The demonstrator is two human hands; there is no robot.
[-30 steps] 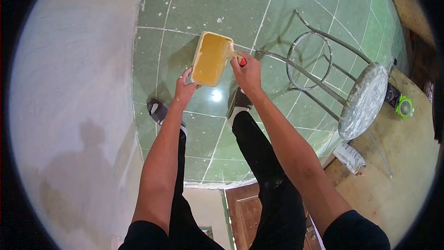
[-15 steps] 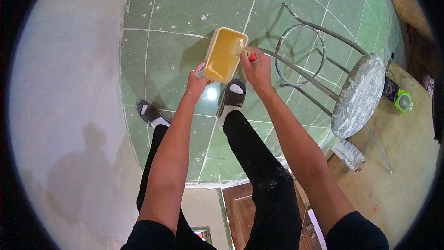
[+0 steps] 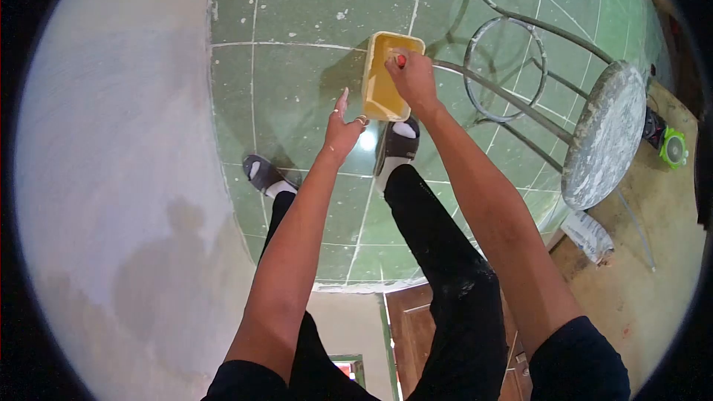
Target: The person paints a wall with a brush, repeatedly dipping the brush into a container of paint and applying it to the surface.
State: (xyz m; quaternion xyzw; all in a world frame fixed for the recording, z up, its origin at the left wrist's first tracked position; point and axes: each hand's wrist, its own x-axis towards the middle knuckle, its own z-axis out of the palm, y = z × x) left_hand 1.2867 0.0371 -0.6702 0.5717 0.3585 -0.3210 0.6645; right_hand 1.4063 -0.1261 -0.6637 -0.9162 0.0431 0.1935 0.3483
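A rectangular, pale-rimmed tray point(image 3: 386, 96) with yellow-tan inside is at the upper middle, above the green tiled floor. My right hand point(image 3: 414, 78) is closed on a tool with a red handle end point(image 3: 401, 61), over the tray's upper right part; the rest of the tool is mostly hidden by the fingers. Just left of the tray's lower corner is my left hand point(image 3: 346, 130), its thumb and fingers spread and nothing held between them. Its fingertips come close to the tray's edge.
A metal stool with a white-stained round seat point(image 3: 605, 135) lies tipped over at the right. Beyond it are a green round device point(image 3: 674, 148) and a white bag point(image 3: 588, 236). A pale wall point(image 3: 134, 141) runs along the left.
My left hand has let go of the tray's lower left edge and opened. My right hand has shifted inward over the tray with the tool. The whole view has shifted slightly.
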